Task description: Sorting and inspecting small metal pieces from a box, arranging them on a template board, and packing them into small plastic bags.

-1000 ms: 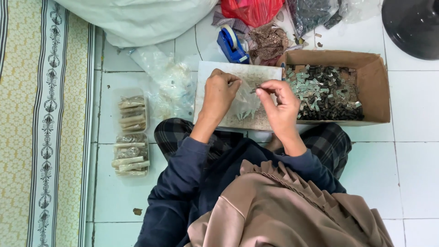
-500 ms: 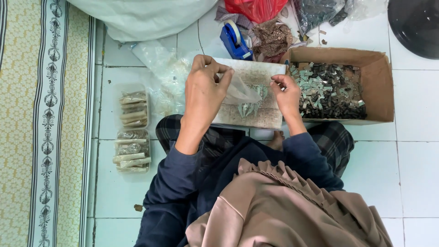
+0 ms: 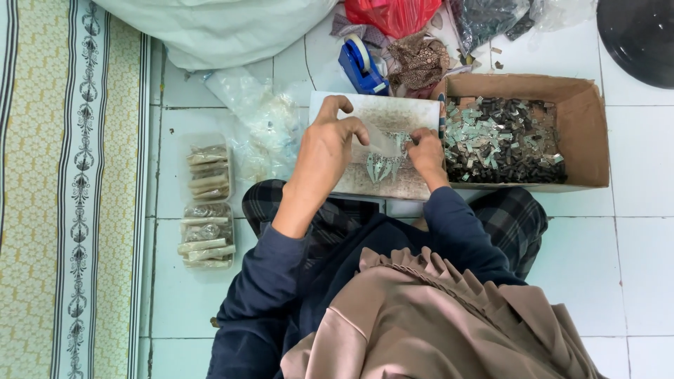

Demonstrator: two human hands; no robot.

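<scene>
Lowering since before, both hands (image 3: 330, 151) hold the clear bag (image 3: 382, 151).

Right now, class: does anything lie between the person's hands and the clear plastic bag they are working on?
Nothing visible does. The left hand and the right hand both touch the clear plastic bag, which lies on the white board beside the cardboard box.

One head-worn camera looked straight down from above the seated person. It sat close over the lap, both hands and the tiled floor (image 3: 632, 231). No second view shared the scene.
</scene>
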